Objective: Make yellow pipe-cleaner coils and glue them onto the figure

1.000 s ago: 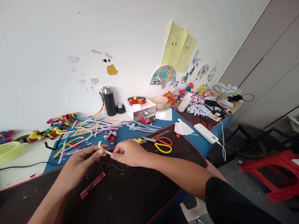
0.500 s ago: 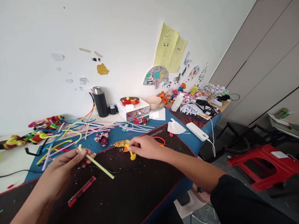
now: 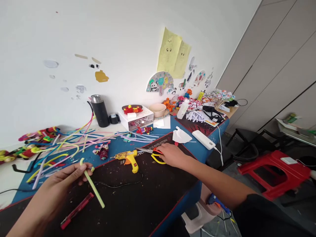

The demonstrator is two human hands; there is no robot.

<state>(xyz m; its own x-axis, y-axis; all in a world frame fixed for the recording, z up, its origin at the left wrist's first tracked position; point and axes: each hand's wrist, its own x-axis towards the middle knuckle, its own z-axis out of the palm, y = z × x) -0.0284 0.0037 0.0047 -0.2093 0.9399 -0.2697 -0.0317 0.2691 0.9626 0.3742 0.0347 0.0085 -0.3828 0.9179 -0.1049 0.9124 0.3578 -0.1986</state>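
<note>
My left hand (image 3: 66,182) pinches a pale yellow-green pipe cleaner (image 3: 93,186) between thumb and fingers. The stem is bent at its upper end and slants down over the dark mat. At the back of the mat, my right hand (image 3: 170,154) has its fingers closed on the handles of the scissors (image 3: 158,158); the blades point left, and the fingers partly cover the red-orange and yellow handles. A yellow glue gun (image 3: 130,159) lies on its side just left of the scissors. Below my left hand, a red pen (image 3: 77,210) rests on the mat.
Loose pipe cleaners (image 3: 61,144) and a small purple-red figure (image 3: 102,151) lie at the left back. A black thermos (image 3: 100,112) and a white box (image 3: 137,118) stand near the wall. A white power bank (image 3: 203,140) with its cable lies by the right edge.
My right hand has moved right, from over the glue gun's handle to the scissors. The glue gun now shows uncovered. My left hand still holds the pipe cleaner, which hangs more steeply.
</note>
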